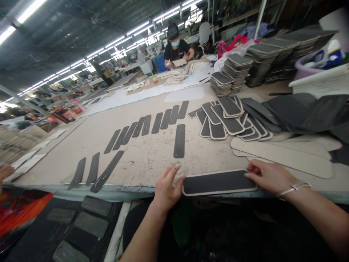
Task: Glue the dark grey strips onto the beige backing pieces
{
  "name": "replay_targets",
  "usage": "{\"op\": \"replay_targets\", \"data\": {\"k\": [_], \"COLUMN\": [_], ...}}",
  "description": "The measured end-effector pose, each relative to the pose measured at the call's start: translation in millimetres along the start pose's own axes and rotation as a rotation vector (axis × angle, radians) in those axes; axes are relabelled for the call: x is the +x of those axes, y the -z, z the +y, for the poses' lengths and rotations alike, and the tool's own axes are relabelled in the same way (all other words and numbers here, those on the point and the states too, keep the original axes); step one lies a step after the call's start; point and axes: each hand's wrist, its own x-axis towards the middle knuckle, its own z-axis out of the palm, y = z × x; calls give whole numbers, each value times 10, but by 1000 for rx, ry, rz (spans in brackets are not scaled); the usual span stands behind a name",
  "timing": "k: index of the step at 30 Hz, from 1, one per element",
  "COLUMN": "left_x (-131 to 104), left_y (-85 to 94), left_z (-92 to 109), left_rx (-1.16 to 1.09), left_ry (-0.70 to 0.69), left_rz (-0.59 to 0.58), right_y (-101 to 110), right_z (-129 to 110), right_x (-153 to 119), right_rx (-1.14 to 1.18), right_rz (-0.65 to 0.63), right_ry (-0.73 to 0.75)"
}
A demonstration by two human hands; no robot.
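A long black panel with a beige rim (219, 183) lies along the near edge of the table. At its right end, my right hand (265, 177) is closed, with thumb and forefinger pinching the rim. My left hand (167, 187) is at the opposite end; its thumb touches the corner while the loosely bent fingers stand apart from it. Just beyond the panel, a single dark strip (179, 141) lies on the tabletop. Farther off, a slanting row of similar dark strips (142, 125) stretches to the left.
Loose rimmed black panels (229, 118) are heaped to the right, beside long beige pieces (283, 154). Tall stacks of dark panels (264, 60) stand behind, near a purple basin (308, 69). Dark pieces (92, 223) lie on a lower surface at left. A co-worker (178, 47) works across the table.
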Motion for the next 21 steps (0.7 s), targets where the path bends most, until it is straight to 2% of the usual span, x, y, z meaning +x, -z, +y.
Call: {"op": "replay_targets", "data": {"k": [2, 4, 6, 8, 11, 12, 14, 16, 17, 19, 21], "left_x": [-27, -43, -49, -46, -35, -33, -34, -39, -42, -49, -54], "left_y": [-91, -237, -388, -497, -547, -540, -514, -500, -501, -521, -546], "left_z": [178, 297, 335, 311, 254, 244, 240, 243, 242, 230, 210], "left_rx": [59, 132, 194, 230, 242, 241, 241, 241, 243, 250, 257], "left_ry": [-262, -401, -409, -399, -412, -417, -427, -436, -440, -450, -462], "left_rz": [-120, -258, -329, -354, -351, -349, -347, -341, -337, -332, -336], "right_y": [2, 18, 49, 99, 207, 238, 248, 146, 49, -205, -457], "right_z": [-16, -51, -88, -105, -105, -121, -223, -430, -562, -828, -1010], "right_x": [-5, -21, -38, -52, -76, -92, -148, -237, -291, -392, -459], "right_rx": [-15, -28, -31, -29, -58, -77, -89, -67, -53, -87, -126], "right_rz": [11, 11, 1, -17, -7, 44, 224, 364, 370, 235, 157], "right_ry": [8, -1, -24, -42, -75, -95, -97, 55, 191, 505, 633]}}
